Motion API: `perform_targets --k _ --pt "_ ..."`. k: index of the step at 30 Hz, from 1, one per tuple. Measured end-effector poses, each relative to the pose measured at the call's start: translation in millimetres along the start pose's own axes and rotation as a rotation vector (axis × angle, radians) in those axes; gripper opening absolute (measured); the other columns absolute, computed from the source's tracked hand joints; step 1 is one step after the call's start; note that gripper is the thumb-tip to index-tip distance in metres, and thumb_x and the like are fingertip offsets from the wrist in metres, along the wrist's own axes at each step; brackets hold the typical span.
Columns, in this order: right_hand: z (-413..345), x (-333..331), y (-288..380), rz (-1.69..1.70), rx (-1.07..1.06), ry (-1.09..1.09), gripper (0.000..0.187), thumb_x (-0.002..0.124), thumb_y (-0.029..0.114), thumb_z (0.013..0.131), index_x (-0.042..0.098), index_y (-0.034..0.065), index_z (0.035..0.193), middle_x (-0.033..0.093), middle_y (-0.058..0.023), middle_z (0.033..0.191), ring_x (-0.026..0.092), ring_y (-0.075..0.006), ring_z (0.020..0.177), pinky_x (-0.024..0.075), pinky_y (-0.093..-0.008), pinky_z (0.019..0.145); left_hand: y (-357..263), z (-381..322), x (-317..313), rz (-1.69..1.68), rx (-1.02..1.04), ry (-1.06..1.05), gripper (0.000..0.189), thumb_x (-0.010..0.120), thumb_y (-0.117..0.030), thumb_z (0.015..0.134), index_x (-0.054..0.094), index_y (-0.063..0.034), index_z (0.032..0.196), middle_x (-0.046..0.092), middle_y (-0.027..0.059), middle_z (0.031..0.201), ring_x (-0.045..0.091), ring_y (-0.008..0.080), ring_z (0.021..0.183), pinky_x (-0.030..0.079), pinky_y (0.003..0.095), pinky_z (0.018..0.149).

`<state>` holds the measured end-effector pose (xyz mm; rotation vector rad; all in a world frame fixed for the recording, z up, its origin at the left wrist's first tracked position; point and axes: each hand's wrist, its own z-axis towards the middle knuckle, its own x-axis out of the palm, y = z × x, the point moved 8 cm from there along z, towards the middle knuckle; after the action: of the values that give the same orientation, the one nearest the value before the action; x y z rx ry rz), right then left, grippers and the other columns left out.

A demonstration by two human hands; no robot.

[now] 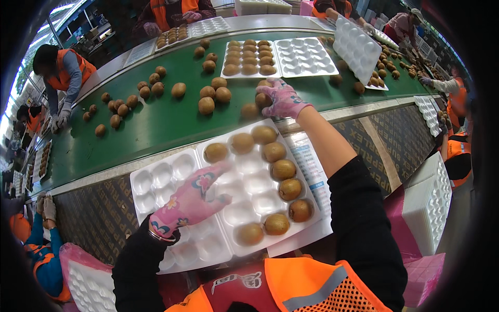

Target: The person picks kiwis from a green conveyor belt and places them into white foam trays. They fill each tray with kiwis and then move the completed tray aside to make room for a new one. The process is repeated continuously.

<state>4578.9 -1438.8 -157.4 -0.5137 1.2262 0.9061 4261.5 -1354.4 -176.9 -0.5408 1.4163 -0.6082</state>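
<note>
In front of me lies a white plastic fruit tray with two hinged halves. Kiwifruit sit along the right half's far, right and near edges; its middle cups are bare. The tray's left half holds no fruit that I can see. Over the tray, my left hand, in a pink flowered glove, has thumb and fingers apart with nothing between them. My right hand, in a matching glove, reaches onto the green conveyor belt with its fingers around a kiwifruit. Another kiwifruit lies beside it, blurred.
Loose kiwifruit are scattered over the belt. Beyond them stands a tray half full of kiwifruit. A raised white tray tilts at the far right. Stacked trays stand to my right. Co-workers in orange vests line the belt.
</note>
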Motion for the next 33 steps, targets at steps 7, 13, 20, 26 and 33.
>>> perform_targets --k 7,13,20,26,33 --pt "45 26 -8 -0.041 0.049 0.278 0.063 0.082 0.054 0.071 0.067 0.0228 0.124 0.026 -0.0182 0.162 0.046 -0.0408 0.137 0.0415 -0.0461 0.112 83 181 -94 0.418 -0.226 -0.185 0.106 0.076 -0.065 0.078 0.027 -0.0204 0.161 0.011 0.0224 0.167 0.018 0.0384 0.153 0.026 0.0431 0.122" --pt "48 26 -10 0.337 0.097 0.041 0.064 0.079 0.060 0.073 0.069 0.0161 0.118 0.042 -0.0221 0.147 0.050 -0.0396 0.131 0.0439 -0.0431 0.108 133 261 -87 0.584 -0.455 -0.106 0.101 0.078 -0.064 0.073 0.035 -0.0285 0.157 0.016 0.0245 0.165 0.027 0.0445 0.148 0.032 0.0464 0.119" --pt "38 31 96 0.185 -0.137 0.042 0.062 0.080 0.058 0.073 0.068 0.0155 0.117 0.045 -0.0244 0.145 0.058 -0.0394 0.120 0.0495 -0.0434 0.101 163 221 -103 0.721 -0.316 -0.080 0.090 0.076 -0.057 0.071 0.042 -0.0345 0.152 0.024 0.0201 0.164 0.039 0.0398 0.143 0.039 0.0445 0.114" --pt "43 37 131 0.096 -0.248 0.246 0.070 0.079 0.052 0.074 0.065 0.0112 0.128 0.056 -0.0186 0.128 0.060 -0.0362 0.117 0.0497 -0.0413 0.097 219 103 -147 0.514 -0.385 -0.196 0.088 0.082 -0.041 0.071 0.043 -0.0239 0.149 0.040 0.0164 0.151 0.040 0.0387 0.140 0.039 0.0433 0.113" --pt "38 42 141 0.180 -0.056 0.418 0.085 0.082 0.052 0.074 0.056 0.0094 0.143 0.057 -0.0139 0.140 0.055 -0.0309 0.130 0.0451 -0.0374 0.108 261 -15 -166 0.455 -0.381 -0.234 0.084 0.080 -0.035 0.068 0.048 -0.0255 0.145 0.050 0.0180 0.139 0.044 0.0385 0.135 0.040 0.0418 0.113"
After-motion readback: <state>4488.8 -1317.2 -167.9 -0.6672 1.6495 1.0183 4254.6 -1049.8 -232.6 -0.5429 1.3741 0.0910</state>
